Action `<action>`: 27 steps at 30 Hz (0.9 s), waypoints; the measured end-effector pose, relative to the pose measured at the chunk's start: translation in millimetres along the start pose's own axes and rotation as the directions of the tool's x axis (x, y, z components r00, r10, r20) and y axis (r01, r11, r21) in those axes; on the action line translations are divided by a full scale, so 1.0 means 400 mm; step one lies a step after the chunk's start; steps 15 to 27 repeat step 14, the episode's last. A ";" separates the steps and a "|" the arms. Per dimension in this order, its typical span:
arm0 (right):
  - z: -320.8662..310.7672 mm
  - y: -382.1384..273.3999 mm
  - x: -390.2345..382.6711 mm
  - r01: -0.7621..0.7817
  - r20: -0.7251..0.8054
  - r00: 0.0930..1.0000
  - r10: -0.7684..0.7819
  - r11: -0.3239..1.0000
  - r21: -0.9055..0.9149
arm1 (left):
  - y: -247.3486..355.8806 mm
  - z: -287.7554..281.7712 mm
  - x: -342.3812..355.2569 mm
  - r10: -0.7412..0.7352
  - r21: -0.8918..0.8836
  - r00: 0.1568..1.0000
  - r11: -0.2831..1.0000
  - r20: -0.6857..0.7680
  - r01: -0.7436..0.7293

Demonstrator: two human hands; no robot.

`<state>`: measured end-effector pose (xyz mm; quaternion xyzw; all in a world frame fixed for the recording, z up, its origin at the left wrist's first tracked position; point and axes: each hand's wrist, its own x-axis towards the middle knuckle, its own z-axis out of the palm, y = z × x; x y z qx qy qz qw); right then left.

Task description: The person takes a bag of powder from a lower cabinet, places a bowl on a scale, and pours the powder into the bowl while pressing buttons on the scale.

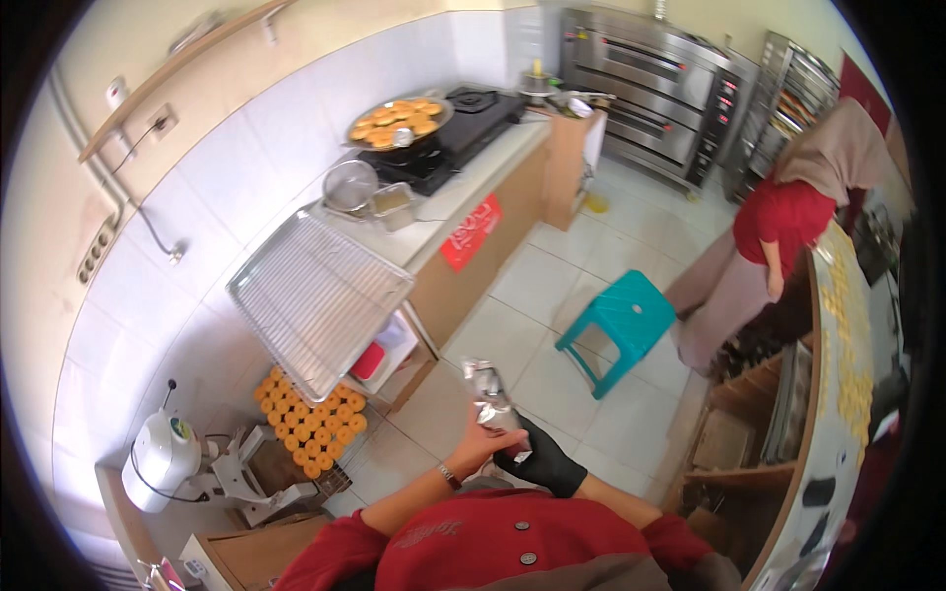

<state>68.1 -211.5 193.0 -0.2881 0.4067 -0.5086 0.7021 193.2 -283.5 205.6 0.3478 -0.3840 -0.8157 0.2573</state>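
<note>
A crumpled silver foil packet [496, 402] is held upright in front of my body. My left hand [477, 445], bare with a watch at the wrist, is closed around its lower part. Against the packet's bottom end, my right hand [548, 461] in a black glove is closed too, its fingertips partly hidden behind the foil. What the packet contains does not show.
A wire rack on a tray [320, 295] juts from the counter at left, above many ring-shaped doughnuts [310, 424]. A pan of frying doughnuts [399, 123] sits on the stove. A teal stool [621, 330] and a co-worker [778, 227] are at right.
</note>
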 end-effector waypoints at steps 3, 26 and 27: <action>0.046 -0.084 0.157 -0.621 0.256 0.784 0.565 0.720 0.311 | 0.043 -0.143 -0.033 0.099 0.009 0.972 0.995 -0.211 -0.099; -0.251 -0.399 1.165 0.058 0.032 0.914 -0.405 0.052 -0.997 | 0.093 -0.367 -0.035 0.370 -0.001 0.454 0.774 -0.811 -0.633; -0.251 -0.399 1.165 0.058 0.032 0.914 -0.405 0.052 -0.997 | 0.093 -0.367 -0.035 0.370 -0.001 0.454 0.774 -0.811 -0.633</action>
